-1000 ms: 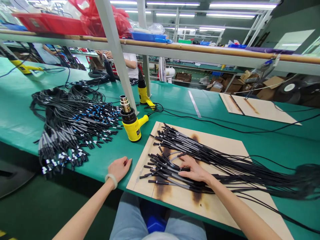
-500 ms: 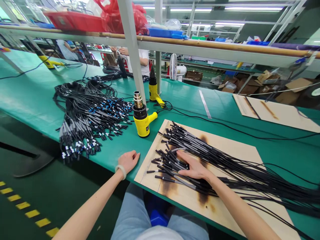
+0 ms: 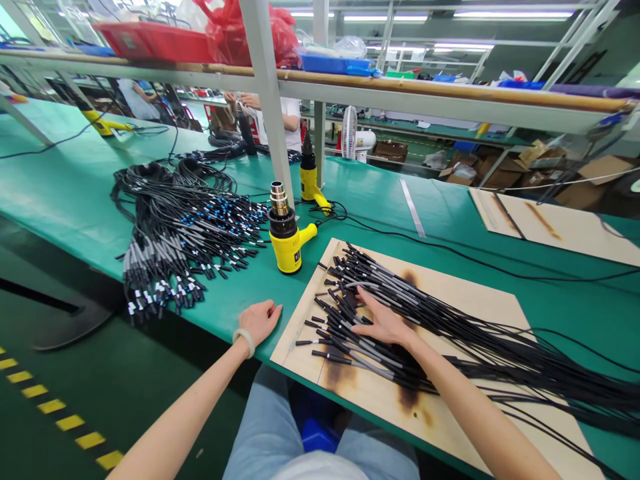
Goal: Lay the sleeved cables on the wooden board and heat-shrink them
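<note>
My right hand [image 3: 386, 323] lies over black cables [image 3: 440, 313] with grey sleeves near their ends. Its thumb and fingers are spread, and the fingertips touch the cables at the gap between an upper and a lower group. The cables rest on a scorched wooden board [image 3: 305, 363], their connector ends pointing left. My left hand [image 3: 260, 321], with a pale bangle at the wrist, rests on the green table edge left of the board. Its fingers are curled in, with nothing seen in them. Beyond it stands a yellow heat gun [image 3: 287, 250], nozzle up.
A large bundle of finished-looking cables [image 3: 185, 227] hangs partly over the table edge at left. A second heat gun [image 3: 309, 180] stands behind the shelf post [image 3: 267, 93]. A metal ruler [image 3: 413, 209] and another scorched board [image 3: 555, 227] lie farther back. Across the table, a person handles cables.
My right hand has shifted slightly, its fingers moving up and away from the lower cables toward the upper group. My left hand stays at the table edge.
</note>
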Action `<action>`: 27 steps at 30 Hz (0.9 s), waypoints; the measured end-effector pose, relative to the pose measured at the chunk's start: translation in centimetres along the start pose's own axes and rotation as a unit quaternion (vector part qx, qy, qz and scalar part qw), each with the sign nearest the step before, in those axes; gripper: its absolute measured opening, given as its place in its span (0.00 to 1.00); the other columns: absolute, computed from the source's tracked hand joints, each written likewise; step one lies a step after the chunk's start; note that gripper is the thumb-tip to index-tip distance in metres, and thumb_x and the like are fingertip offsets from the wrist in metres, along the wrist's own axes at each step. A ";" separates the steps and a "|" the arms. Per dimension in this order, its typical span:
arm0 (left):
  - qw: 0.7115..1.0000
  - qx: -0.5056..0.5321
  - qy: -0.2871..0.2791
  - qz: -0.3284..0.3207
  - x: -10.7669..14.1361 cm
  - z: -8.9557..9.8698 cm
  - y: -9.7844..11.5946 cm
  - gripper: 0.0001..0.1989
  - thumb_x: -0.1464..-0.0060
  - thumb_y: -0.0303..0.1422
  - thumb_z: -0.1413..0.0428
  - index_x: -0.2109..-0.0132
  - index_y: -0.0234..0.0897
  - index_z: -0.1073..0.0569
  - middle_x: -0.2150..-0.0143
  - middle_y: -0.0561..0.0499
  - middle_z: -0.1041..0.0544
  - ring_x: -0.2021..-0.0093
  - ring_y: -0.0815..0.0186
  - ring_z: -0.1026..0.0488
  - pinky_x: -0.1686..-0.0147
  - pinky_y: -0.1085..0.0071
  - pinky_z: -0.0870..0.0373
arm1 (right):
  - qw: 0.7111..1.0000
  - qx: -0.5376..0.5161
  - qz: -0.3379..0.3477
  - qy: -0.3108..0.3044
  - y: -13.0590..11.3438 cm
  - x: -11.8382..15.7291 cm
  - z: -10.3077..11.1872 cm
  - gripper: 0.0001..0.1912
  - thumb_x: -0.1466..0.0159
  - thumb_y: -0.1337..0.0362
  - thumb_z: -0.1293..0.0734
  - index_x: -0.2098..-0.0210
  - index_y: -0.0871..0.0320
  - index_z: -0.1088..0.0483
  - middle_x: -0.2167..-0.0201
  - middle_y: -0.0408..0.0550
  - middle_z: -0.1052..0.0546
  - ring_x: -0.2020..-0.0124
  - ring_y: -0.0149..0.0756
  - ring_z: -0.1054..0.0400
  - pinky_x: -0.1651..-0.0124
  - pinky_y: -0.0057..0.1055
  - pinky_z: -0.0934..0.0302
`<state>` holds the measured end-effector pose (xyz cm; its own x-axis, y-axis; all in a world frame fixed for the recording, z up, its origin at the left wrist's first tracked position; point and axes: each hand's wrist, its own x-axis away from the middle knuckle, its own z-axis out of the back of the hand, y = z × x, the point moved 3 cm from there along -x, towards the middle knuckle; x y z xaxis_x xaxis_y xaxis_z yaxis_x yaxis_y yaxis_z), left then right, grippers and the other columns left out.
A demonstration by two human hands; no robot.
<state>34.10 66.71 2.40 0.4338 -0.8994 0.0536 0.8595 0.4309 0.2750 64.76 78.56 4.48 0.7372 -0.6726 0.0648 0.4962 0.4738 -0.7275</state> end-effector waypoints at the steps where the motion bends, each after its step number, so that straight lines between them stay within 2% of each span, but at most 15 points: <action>1: 1.000 0.001 -0.001 -0.002 0.0 0.0 0.0 0.19 0.42 0.45 0.55 0.77 0.40 0.38 0.77 0.52 0.29 0.72 0.63 0.31 0.74 0.71 0.50 | 1.000 -0.009 -0.003 0.001 0.1 -0.1 0.0 0.50 0.44 0.53 0.30 0.32 0.56 0.60 0.37 0.60 0.39 0.38 0.50 0.42 0.38 0.50 0.45; 3: 1.000 0.001 -0.002 -0.001 0.0 0.0 0.0 0.19 0.42 0.45 0.55 0.77 0.40 0.39 0.76 0.52 0.28 0.71 0.63 0.31 0.74 0.71 0.50 | 1.000 -0.005 -0.002 0.004 0.0 -0.2 -0.1 0.48 0.44 0.53 0.30 0.32 0.56 0.58 0.37 0.60 0.39 0.38 0.50 0.43 0.38 0.50 0.46; 6: 1.000 -0.003 -0.004 0.005 0.0 0.0 0.0 0.19 0.41 0.44 0.55 0.77 0.40 0.38 0.76 0.52 0.28 0.71 0.63 0.30 0.74 0.71 0.50 | 0.999 0.035 0.005 0.039 -0.6 0.4 -0.7 0.40 0.44 0.56 0.29 0.37 0.58 0.45 0.39 0.60 0.38 0.40 0.51 0.40 0.40 0.49 0.43; 10: 1.000 -0.010 -0.001 0.003 0.0 0.0 0.0 0.19 0.41 0.44 0.55 0.76 0.40 0.39 0.76 0.51 0.28 0.71 0.63 0.30 0.74 0.71 0.50 | 0.997 0.051 0.010 0.063 -1.1 1.2 -1.6 0.24 0.42 0.57 0.31 0.49 0.61 0.36 0.52 0.57 0.29 0.53 0.46 0.32 0.50 0.44 0.35; 12: 1.000 -0.013 0.000 0.005 -0.1 -0.1 -0.1 0.19 0.41 0.45 0.55 0.76 0.40 0.38 0.76 0.51 0.28 0.71 0.63 0.30 0.74 0.71 0.50 | 0.997 0.057 0.028 0.046 -1.1 1.0 -1.8 0.22 0.41 0.57 0.32 0.51 0.61 0.33 0.54 0.57 0.27 0.53 0.46 0.32 0.49 0.44 0.36; 14: 1.000 -0.014 0.000 0.006 -0.1 -0.1 -0.1 0.19 0.42 0.45 0.56 0.76 0.40 0.38 0.76 0.51 0.29 0.71 0.63 0.30 0.74 0.71 0.50 | 0.996 0.069 0.045 0.035 -1.0 0.4 -1.8 0.24 0.41 0.56 0.31 0.49 0.62 0.33 0.50 0.59 0.28 0.48 0.48 0.34 0.45 0.46 0.39; 18: 1.000 -0.023 0.001 0.005 -0.2 0.0 -0.1 0.20 0.42 0.45 0.56 0.77 0.39 0.38 0.76 0.51 0.29 0.71 0.63 0.30 0.74 0.72 0.49 | 0.995 0.094 0.036 0.026 -0.9 -0.6 -1.2 0.35 0.42 0.54 0.31 0.40 0.64 0.40 0.40 0.64 0.36 0.39 0.53 0.41 0.38 0.51 0.46; 20: 1.000 -0.029 -0.005 0.004 -0.3 0.2 -0.1 0.20 0.41 0.45 0.56 0.77 0.40 0.39 0.76 0.51 0.29 0.71 0.63 0.30 0.74 0.72 0.49 | 0.995 0.089 0.046 0.025 -1.3 -0.4 -0.9 0.35 0.41 0.52 0.32 0.40 0.62 0.41 0.39 0.63 0.37 0.39 0.52 0.41 0.38 0.51 0.46; 24: 0.999 -0.039 -0.022 -0.003 -0.5 0.2 -0.1 0.20 0.41 0.45 0.58 0.77 0.40 0.39 0.76 0.51 0.29 0.72 0.62 0.31 0.75 0.72 0.49 | 0.989 0.075 0.092 0.089 -1.4 2.3 0.6 0.25 0.35 0.54 0.37 0.43 0.59 0.37 0.42 0.59 0.33 0.41 0.47 0.39 0.40 0.47 0.42; 27: 0.999 -0.042 -0.026 -0.003 -0.8 0.2 -0.2 0.21 0.41 0.45 0.58 0.77 0.40 0.38 0.76 0.51 0.29 0.72 0.62 0.31 0.75 0.72 0.47 | 0.977 0.105 0.057 0.179 1.2 5.8 3.0 0.22 0.36 0.61 0.38 0.43 0.57 0.36 0.45 0.58 0.32 0.43 0.45 0.38 0.41 0.47 0.41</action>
<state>33.54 67.38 2.53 0.4159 -0.9037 0.1018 0.8827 0.4281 0.1937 70.94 76.94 6.05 0.6036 -0.7470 -0.2788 0.5316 0.6376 -0.5575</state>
